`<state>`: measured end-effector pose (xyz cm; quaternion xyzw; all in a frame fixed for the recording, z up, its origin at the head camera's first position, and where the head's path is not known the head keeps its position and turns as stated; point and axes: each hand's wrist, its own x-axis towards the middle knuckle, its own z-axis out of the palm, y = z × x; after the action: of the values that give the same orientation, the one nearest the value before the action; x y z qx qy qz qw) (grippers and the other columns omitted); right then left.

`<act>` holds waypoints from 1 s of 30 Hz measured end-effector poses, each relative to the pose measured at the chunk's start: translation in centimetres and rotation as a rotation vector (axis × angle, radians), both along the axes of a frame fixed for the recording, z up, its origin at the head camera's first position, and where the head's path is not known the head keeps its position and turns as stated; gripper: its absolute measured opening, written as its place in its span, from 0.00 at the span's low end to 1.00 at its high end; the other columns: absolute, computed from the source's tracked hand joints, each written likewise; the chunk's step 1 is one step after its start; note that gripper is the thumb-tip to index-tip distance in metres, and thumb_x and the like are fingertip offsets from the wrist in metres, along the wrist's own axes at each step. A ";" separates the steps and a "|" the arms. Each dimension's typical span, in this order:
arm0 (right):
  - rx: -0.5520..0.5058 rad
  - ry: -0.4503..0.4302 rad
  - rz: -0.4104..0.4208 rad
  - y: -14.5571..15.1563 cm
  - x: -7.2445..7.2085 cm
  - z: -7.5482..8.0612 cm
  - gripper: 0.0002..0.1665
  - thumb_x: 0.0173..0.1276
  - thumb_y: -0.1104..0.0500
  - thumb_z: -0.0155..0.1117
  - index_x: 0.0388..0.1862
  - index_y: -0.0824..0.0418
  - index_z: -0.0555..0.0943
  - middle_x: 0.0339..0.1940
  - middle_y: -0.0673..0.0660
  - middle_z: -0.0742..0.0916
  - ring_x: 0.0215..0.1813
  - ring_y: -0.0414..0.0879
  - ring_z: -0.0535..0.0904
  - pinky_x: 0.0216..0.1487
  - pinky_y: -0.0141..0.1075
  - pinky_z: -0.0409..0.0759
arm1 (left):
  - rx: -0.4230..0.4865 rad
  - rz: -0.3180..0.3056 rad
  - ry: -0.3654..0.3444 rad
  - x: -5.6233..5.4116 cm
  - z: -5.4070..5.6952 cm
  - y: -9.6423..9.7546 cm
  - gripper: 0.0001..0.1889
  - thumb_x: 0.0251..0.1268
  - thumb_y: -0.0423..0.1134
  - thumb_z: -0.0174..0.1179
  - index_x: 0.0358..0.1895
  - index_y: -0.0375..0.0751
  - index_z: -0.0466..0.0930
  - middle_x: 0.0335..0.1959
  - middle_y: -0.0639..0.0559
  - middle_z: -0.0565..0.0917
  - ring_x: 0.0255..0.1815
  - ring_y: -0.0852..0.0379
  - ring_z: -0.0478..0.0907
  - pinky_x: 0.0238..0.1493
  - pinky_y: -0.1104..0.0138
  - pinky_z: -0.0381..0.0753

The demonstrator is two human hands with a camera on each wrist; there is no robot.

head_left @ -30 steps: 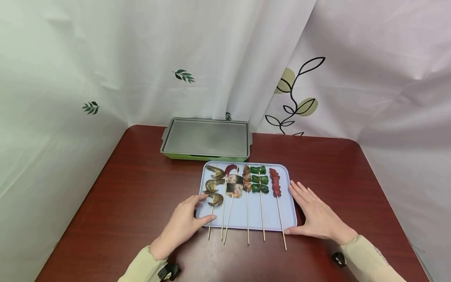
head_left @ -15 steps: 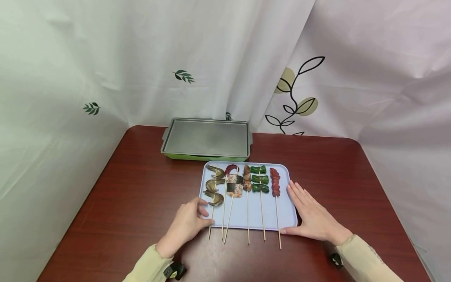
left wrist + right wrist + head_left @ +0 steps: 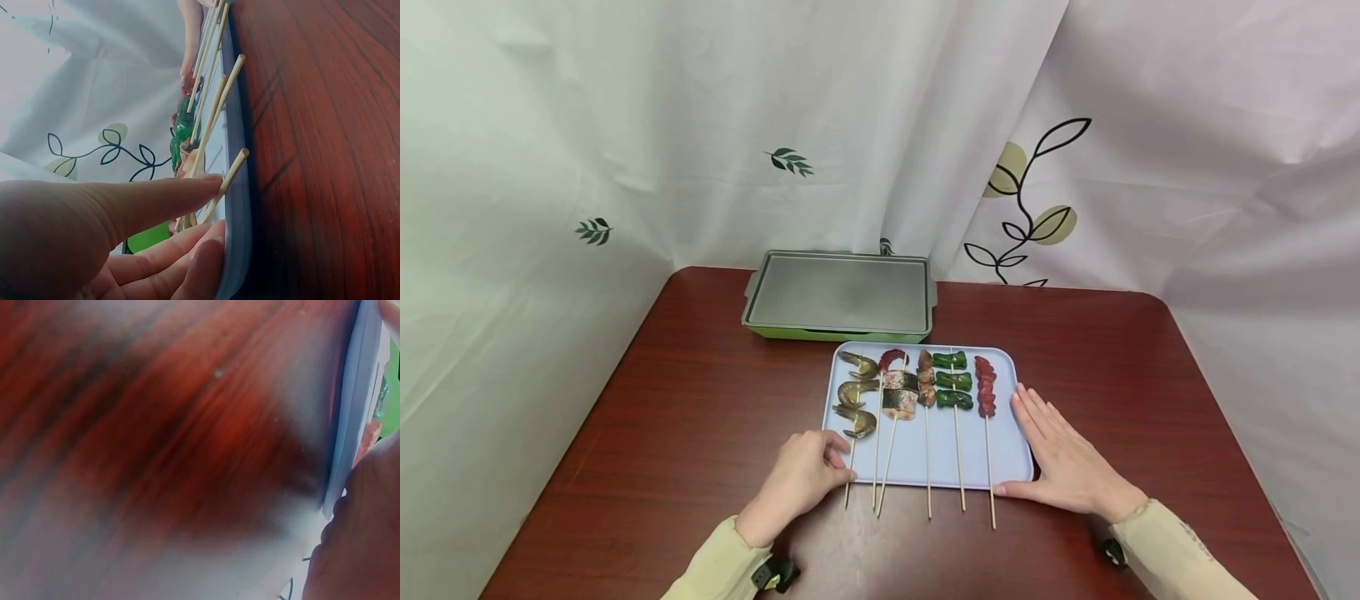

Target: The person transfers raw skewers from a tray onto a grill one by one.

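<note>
1 red skewer (image 3: 986, 392) straightened; left hand (image 3: 802, 475) curled, grip unclear; right hand (image 3: 1066, 468) spread at tray (image 3: 942, 454).

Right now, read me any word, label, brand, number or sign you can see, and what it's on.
None that I can read.
The tray, griddle and table show no lettering; the backdrop has only plant drawings.
Any marking on the black wrist devices is too small to tell.
</note>
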<state>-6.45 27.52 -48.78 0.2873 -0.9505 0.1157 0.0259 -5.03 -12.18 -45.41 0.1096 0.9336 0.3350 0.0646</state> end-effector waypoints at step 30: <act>0.039 -0.038 -0.020 -0.2 -0.2 0.0 0.76 0.55 0.17 0.61 0.80 0.72 0.53 0.82 0.68 0.55 0.81 0.63 0.50 0.81 0.45 0.41 | 0.653 0.100 -0.433 -0.1 -0.7 -1.5 0.18 0.56 0.22 0.68 0.51 0.19 0.80 0.28 0.42 0.87 0.25 0.53 0.85 0.31 0.63 0.88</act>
<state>-6.64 27.35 -48.81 0.2761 -0.9557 0.1023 0.0031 -5.12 -13.65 -46.12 0.0054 0.7470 0.6322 0.2054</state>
